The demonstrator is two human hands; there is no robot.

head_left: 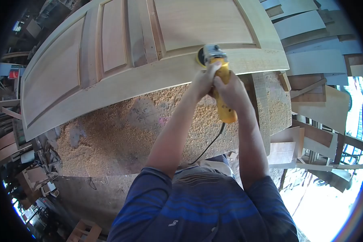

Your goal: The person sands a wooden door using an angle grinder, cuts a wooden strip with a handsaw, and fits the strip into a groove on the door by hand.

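Both of my hands are wrapped round a yellow angle grinder [226,113] with a grey metal head. My left hand [205,82] grips it close to the head, and its thumb lies along the top. Just behind, my right hand [232,92] closes round the body from the other side. The grinder's disc, dark with a yellow edge, is at the bottom rail of a pale wooden panel door [137,84]; whether it presses on the wood I cannot tell. A black cord [209,146] runs from the grinder's rear end toward my waist.
Under the door is a workbench [143,113] strewn with wood shavings. A wooden board [262,109] lies on its right part. Wood sheets and offcuts [318,97] are stacked on the right. More scrap wood [36,177] stands at the left, and a small wooden frame [84,232] sits below.
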